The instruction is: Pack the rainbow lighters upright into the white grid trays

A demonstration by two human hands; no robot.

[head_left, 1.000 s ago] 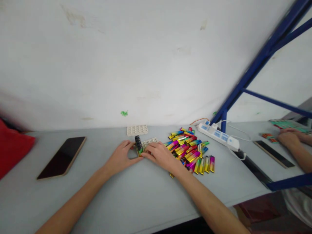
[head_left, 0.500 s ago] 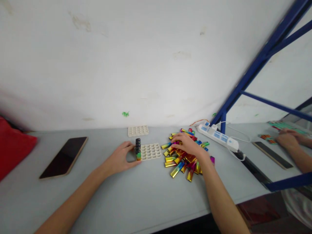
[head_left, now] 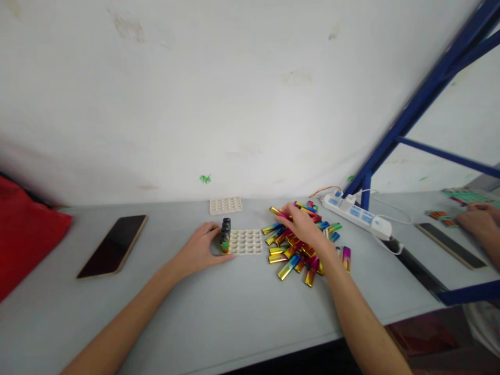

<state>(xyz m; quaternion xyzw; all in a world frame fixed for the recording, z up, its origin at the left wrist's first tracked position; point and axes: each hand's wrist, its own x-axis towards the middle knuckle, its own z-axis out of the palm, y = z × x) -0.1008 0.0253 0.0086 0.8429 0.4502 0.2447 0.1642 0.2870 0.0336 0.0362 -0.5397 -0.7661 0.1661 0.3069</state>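
Observation:
At the left end of a white slotted tray (head_left: 247, 242) stands a row of several upright lighter cases (head_left: 225, 237) with black tops. My left hand (head_left: 200, 247) is curled around that end, its thumb at the front corner and its fingers behind the row. My right hand (head_left: 300, 224) pinches one shiny gold and magenta lighter case (head_left: 278, 212) above a pile of loose lighter cases (head_left: 289, 266). The pile is metallic gold, blue, red and green, lying in all directions. My right hand and forearm hide part of it.
A second white tray (head_left: 225, 205) lies by the wall. A dark phone-like slab (head_left: 113, 246) and red cloth (head_left: 27, 234) are at left. A power strip (head_left: 357, 216) and blue metal frame (head_left: 394, 133) stand right; beyond is another person's hand (head_left: 478, 221).
My right hand has lifted slightly out of the pile and now has one lighter case in its fingers. The left hand stays at the tray. The whole view has shifted slightly.

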